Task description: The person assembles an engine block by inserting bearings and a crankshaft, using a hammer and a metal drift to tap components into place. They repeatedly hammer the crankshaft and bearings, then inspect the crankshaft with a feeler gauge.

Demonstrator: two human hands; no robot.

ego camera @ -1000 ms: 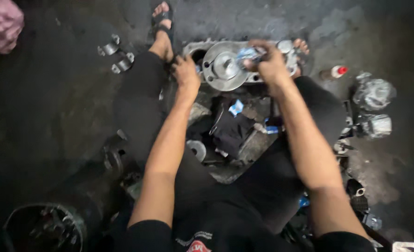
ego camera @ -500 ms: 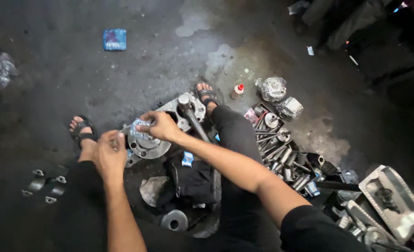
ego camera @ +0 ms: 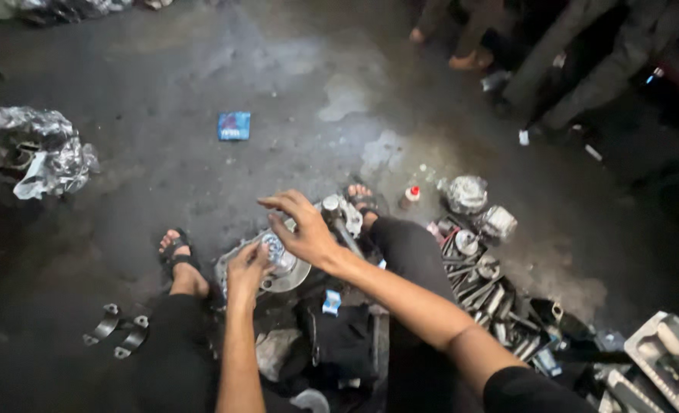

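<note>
I sit on a dark, oily floor with a round silver engine casing (ego camera: 287, 277) between my sandalled feet. My left hand (ego camera: 246, 269) rests on the casing's near side, and its fingertips pinch a small shiny round metal part (ego camera: 273, 247) on top of it. Just right of that part, my right hand (ego camera: 303, 228) hovers over the casing with its fingers spread and nothing in them. A dark tool shaft (ego camera: 345, 235) pokes out from behind the right hand.
A heap of metal tools and engine parts (ego camera: 481, 279) lies to the right, beside a red-capped bottle (ego camera: 409, 196) and a grey tray (ego camera: 672, 356). Also around: black cloth (ego camera: 343, 340), two metal clamps (ego camera: 118, 335), a blue packet (ego camera: 234, 125), crumpled foil (ego camera: 45, 149). Other people's legs (ego camera: 508, 46) stand far right.
My view has swung up and right, so more floor and tools show. Both hands stayed at the casing. My right hand has opened, and my left now pinches the small part.
</note>
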